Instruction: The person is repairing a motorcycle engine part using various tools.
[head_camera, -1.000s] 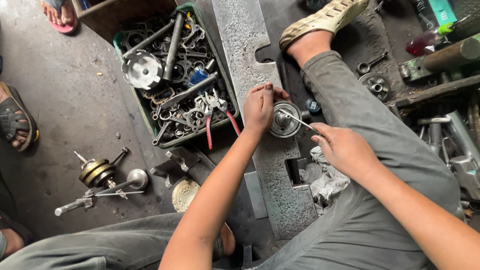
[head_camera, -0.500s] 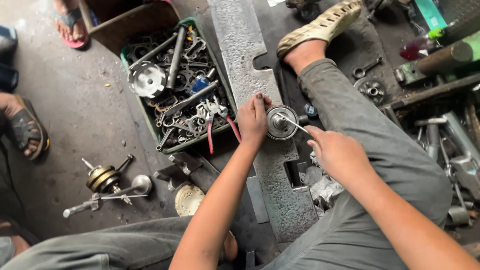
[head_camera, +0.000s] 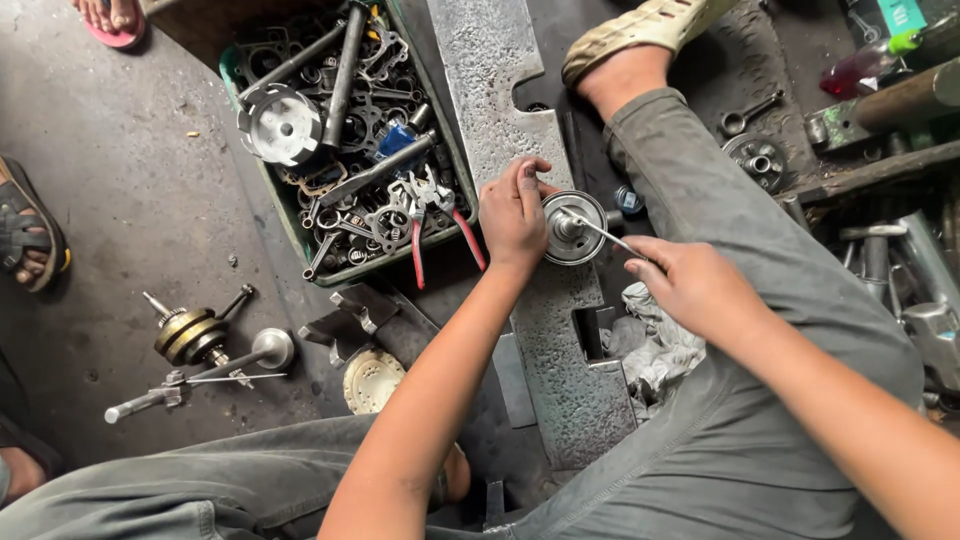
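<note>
A round silver metal disc part (head_camera: 578, 236) lies on a long pitted steel plate (head_camera: 545, 320) between my legs. My left hand (head_camera: 512, 212) grips the disc's left rim and steadies it. My right hand (head_camera: 690, 283) holds a thin metal tool (head_camera: 598, 229) whose tip rests at the disc's centre hub. Grey trousers cover both my legs, and my sandalled foot (head_camera: 640, 30) rests past the plate.
A green crate (head_camera: 300, 245) full of metal parts, rods and red-handled pliers (head_camera: 440, 225) stands left of the plate. A crankshaft (head_camera: 195, 335) and loose parts lie on the floor at left. A rag (head_camera: 650, 340) lies by my knee. Other people's feet (head_camera: 30, 230) show at left.
The view has shifted slightly. My hands stay on the disc, the left gripping its rim, the right keeping the tool at the hub.
</note>
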